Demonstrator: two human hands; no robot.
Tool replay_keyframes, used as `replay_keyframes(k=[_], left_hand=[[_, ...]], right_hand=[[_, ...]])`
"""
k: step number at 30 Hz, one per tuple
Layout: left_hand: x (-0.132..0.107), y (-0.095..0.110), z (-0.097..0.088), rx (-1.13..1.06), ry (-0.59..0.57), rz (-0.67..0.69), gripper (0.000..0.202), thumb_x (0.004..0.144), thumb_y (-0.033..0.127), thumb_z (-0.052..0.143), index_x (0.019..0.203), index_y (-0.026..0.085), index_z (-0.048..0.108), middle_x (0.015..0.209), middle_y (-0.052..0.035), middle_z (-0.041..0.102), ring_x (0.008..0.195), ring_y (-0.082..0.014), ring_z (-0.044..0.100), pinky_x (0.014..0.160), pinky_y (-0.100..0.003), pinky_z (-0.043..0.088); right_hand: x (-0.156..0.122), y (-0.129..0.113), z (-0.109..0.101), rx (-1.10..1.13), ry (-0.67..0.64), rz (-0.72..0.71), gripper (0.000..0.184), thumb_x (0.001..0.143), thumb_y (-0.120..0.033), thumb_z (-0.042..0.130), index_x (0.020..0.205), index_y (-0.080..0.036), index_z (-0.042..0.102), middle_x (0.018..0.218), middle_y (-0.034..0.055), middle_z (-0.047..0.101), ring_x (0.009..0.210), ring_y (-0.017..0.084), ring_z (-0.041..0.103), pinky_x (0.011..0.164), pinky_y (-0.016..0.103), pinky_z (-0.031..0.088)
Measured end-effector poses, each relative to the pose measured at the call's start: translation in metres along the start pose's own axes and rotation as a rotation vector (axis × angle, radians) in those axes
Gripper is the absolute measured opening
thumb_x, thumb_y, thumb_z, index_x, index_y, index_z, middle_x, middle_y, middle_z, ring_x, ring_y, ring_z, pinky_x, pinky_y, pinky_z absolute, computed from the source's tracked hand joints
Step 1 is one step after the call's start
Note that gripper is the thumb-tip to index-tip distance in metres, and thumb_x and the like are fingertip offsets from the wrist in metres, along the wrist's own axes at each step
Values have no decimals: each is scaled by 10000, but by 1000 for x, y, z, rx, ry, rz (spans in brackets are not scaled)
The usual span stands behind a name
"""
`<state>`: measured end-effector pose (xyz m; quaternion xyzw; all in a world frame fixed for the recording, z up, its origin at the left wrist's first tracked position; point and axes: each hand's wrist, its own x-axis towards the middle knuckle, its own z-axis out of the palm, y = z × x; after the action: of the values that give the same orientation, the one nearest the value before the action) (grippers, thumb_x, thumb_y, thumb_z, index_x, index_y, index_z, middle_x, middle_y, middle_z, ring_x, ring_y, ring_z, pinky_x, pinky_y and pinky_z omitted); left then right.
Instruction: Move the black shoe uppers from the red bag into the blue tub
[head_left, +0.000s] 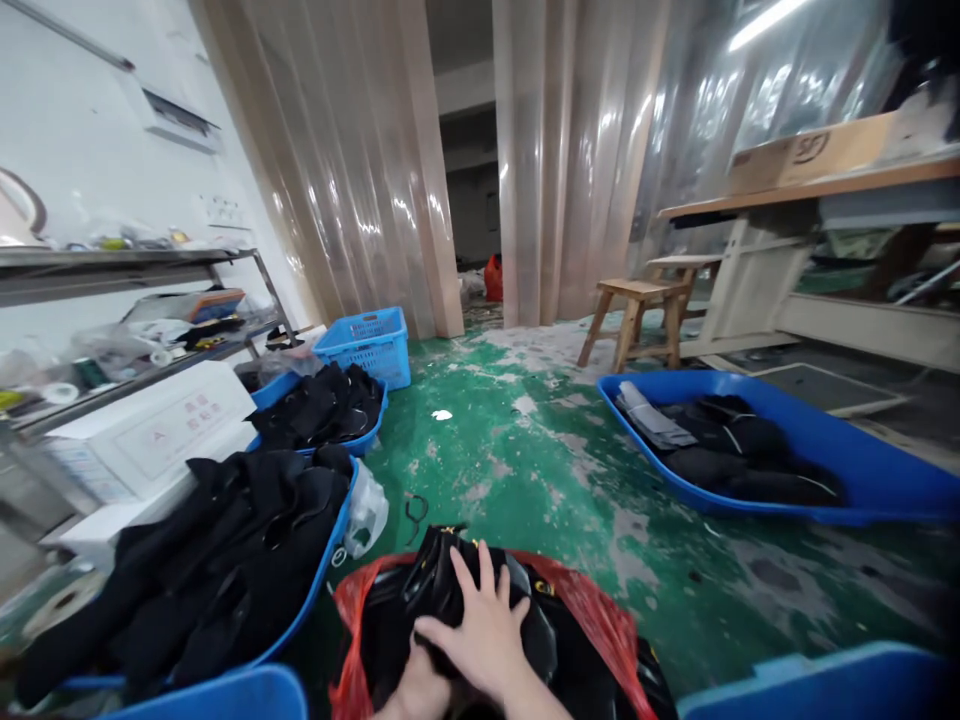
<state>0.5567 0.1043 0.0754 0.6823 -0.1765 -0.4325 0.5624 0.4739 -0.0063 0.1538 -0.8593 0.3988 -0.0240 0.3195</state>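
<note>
A red plastic bag (600,625) stands at the bottom middle, filled with black items (559,650) that bear small yellow marks. My right hand (484,630) lies spread on top of these black items, fingers apart. Just left of it and lower, my left hand (421,685) reaches into the bag's opening with its fingers bent and largely hidden. Whether those fingers grip any of the black material does not show.
Blue tubs of black fabric pieces (225,560) line the left side, near a blue crate (367,345) and a white box (157,430). Right, a blue tub (885,480) holds dark pieces. Wooden stools (637,300) and a table (810,190) stand behind it.
</note>
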Motion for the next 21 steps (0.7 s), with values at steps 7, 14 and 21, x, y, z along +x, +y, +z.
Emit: replay_keyframes(k=[7,14,21], left_hand=[[-24,51,-105,387,581,11,593,428,730,724,619,196,554,528,-2,543,538,-179,498,537,-315,411],[-12,43,-79,-286,316,-333,651,229,640,837,592,204,516,430,77,402,443,-96,334,467,-238,276],[-48,112,-71,58,169,123,503,685,659,676,665,162,598,439,67,404,489,-60,289,515,-176,272]], right_hand=[[-3,34,42,-55,-52,-316,1145,356,-862,686,1389,-535,314,1617,14,92,1433,447,-123,1059,696,-196],[26,27,-26,-37,-297,-365,1279,398,-791,732,1477,-421,155,1610,103,-108,1421,469,-122,1095,721,-39],[19,59,-20,-40,-409,-597,1022,544,-651,772,1423,-498,274,1618,82,55,1416,516,9,1039,801,39]])
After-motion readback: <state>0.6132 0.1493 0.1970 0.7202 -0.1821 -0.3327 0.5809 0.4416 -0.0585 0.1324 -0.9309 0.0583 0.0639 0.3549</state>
